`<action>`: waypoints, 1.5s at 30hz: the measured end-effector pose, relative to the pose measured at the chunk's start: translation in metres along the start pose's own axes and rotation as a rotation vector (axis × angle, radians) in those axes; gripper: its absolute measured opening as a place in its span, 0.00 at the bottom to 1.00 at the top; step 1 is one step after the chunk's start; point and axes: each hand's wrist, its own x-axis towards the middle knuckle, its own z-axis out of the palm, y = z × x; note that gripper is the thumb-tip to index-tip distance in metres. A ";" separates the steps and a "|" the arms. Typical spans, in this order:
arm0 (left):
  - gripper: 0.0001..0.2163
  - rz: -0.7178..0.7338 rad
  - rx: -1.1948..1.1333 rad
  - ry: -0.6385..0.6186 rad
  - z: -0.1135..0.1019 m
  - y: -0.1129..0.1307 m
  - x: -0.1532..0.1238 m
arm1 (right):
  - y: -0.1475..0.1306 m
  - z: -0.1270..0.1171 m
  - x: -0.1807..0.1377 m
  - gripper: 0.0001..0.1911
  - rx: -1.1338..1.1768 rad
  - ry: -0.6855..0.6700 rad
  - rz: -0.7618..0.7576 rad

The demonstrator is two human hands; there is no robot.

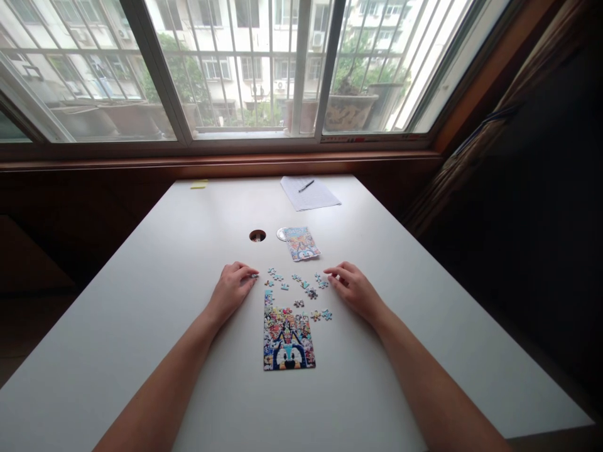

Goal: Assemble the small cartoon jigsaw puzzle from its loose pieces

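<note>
A partly assembled jigsaw puzzle point(289, 342) lies on the white table, showing a cartoon dog's face with a crowded, colourful pattern above it. Beyond its uneven upper edge are several loose puzzle pieces point(304, 284), mostly light blue. My left hand point(232, 287) rests to the left of these, its fingertips closed on a small bluish puzzle piece point(254, 275) that they partly cover. On the other side, my right hand point(352, 287) lies with fingers apart and holds nothing visible. Its fingertips are close beside a few blue pieces point(322, 282); whether they touch cannot be made out.
Behind the pieces lies a picture card point(302, 243), overlapping a round silvery disc point(281, 234). A cable hole point(257, 235) opens in the table point(211, 220). Farther back are paper sheets point(308, 196) with a pen point(306, 186) and a yellow note point(198, 184), before a barred window.
</note>
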 end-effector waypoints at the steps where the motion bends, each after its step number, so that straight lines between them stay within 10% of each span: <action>1: 0.08 0.000 -0.002 0.003 0.000 0.000 0.000 | -0.001 0.000 0.000 0.13 0.001 -0.009 0.005; 26: 0.08 -0.003 -0.033 -0.007 -0.006 0.011 -0.006 | -0.039 0.015 -0.005 0.10 -0.190 0.010 -0.044; 45: 0.07 0.268 0.035 -0.120 -0.004 0.017 -0.011 | -0.078 0.036 0.012 0.06 -0.187 -0.211 0.094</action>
